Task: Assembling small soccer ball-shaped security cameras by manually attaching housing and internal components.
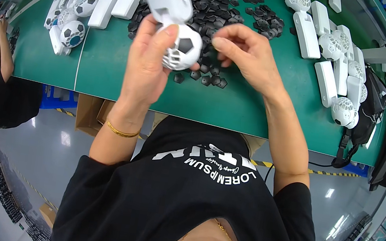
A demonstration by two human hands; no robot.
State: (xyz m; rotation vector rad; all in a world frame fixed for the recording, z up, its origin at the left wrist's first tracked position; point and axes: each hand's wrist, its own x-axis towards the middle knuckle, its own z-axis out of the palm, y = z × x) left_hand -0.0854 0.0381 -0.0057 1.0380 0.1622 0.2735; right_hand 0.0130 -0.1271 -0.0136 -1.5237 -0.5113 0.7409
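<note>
Green worktable (pixel 195 102). Black backpack (pixel 374 97), at right edge by front corner. Cardboard box (pixel 88 115), below front edge, left half. Blue plastic crate (pixel 59 99), beside box, toward front left corner. Yellow-and-black striped tape (pixel 327 173), on floor.

The left hand (pixel 149 59) reaches forward, closed in a grip. Near it, the right hand (pixel 252 57) angles inward, its thumb (pixel 230 50) close to the curled forefinger (pixel 239 30).

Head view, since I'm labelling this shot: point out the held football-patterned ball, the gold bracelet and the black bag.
Held football-patterned ball (pixel 185 46): head view, on its black pentagon.
Gold bracelet (pixel 122 133): head view, middle of the band.
Black bag (pixel 374 95): head view, on its main body.
</note>
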